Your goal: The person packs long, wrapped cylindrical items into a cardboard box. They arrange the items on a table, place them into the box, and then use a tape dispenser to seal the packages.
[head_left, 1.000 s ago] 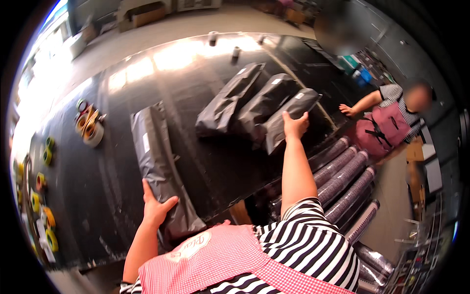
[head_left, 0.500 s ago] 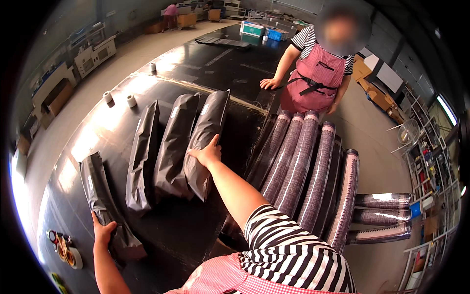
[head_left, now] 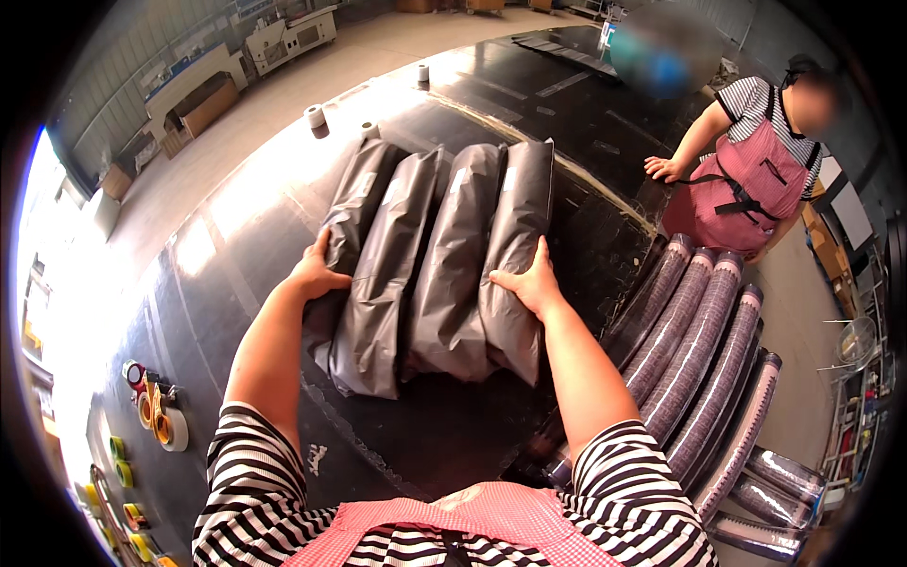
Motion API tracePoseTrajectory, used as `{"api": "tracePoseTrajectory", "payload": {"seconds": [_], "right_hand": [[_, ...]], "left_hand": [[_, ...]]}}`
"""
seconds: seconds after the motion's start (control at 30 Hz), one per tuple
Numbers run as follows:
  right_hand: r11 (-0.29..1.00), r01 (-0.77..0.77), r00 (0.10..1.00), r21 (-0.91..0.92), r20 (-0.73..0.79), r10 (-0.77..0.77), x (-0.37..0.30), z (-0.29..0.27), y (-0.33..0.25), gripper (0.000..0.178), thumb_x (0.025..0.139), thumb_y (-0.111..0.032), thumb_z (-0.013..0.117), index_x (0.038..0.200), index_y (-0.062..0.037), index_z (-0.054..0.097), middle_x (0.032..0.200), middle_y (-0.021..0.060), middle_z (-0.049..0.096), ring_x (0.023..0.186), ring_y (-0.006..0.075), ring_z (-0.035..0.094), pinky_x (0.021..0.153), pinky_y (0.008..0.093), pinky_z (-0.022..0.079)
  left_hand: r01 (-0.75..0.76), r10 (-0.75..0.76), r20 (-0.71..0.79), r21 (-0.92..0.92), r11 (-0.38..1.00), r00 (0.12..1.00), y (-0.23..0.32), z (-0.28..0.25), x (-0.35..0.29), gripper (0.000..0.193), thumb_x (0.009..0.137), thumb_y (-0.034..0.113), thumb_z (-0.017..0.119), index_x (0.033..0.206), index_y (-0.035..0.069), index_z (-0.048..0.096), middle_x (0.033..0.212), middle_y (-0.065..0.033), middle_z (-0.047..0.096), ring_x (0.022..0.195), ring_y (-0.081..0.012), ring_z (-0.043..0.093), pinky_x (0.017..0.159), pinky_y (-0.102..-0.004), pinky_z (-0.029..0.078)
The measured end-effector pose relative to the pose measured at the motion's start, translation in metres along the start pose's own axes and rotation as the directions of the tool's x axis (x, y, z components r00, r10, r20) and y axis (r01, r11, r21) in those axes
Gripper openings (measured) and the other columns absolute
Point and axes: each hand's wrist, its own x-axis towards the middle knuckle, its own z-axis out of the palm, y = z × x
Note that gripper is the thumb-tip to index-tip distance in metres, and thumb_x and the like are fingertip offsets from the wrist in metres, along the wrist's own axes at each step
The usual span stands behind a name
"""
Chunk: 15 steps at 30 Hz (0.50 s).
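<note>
Several long packages in dark grey plastic mailing bags lie side by side on the black table (head_left: 453,435). My left hand (head_left: 319,272) grips the outer side of the leftmost bagged package (head_left: 357,198), thumb on top. My right hand (head_left: 531,285) is closed on the rightmost bagged package (head_left: 521,203), its thumb across the top and fingers along the right side. Between them lie two more bagged packages, a left one (head_left: 387,274) and a right one (head_left: 458,255), pressed close to their neighbours. The packages' undersides are hidden.
Clear-wrapped patterned rolls (head_left: 694,364) lie to the right. Across the table a co-worker in a pink apron (head_left: 742,184) rests a hand on it. Tape rolls (head_left: 170,428) sit at the left, and small white rolls (head_left: 315,115) stand along the far left edge.
My left hand has brought the separate leftmost package rightward and away from me, up against the others. My right hand stays on the rightmost package. The view has turned left.
</note>
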Motion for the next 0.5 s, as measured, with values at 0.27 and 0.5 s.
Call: {"api": "tracePoseTrajectory", "payload": {"seconds": [0.27, 0.5], "right_hand": [[0.9, 0.007, 0.944, 0.435, 0.296, -0.15, -0.022, -0.008, 0.0, 0.125, 0.067, -0.021, 0.09, 0.156, -0.0007, 0.005, 0.147, 0.0179, 0.042, 0.133, 0.0271, 0.044, 0.113, 0.0372, 0.034], [0.923, 0.187, 0.86, 0.336, 0.398, -0.319, -0.107, 0.042, 0.002, 0.132, 0.061, -0.035, 0.093, 0.152, 0.0097, 0.01, 0.156, 0.0262, 0.025, 0.147, 0.0325, 0.025, 0.119, 0.0367, 0.022]], "left_hand": [[0.001, 0.006, 0.025, -0.283, 0.959, 1.0, -0.027, 0.008, -0.096, 0.126, 0.061, 0.03, 0.087, 0.158, 0.009, 0.011, 0.15, -0.027, 0.038, 0.139, -0.0356, 0.04, 0.114, -0.0374, 0.034], [0.098, -0.161, -0.085, -0.497, 0.862, 0.983, -0.073, 0.019, -0.282, 0.115, 0.065, 0.024, 0.082, 0.158, 0.013, 0.015, 0.145, -0.0239, 0.044, 0.134, -0.0333, 0.044, 0.11, -0.0386, 0.036]]}}
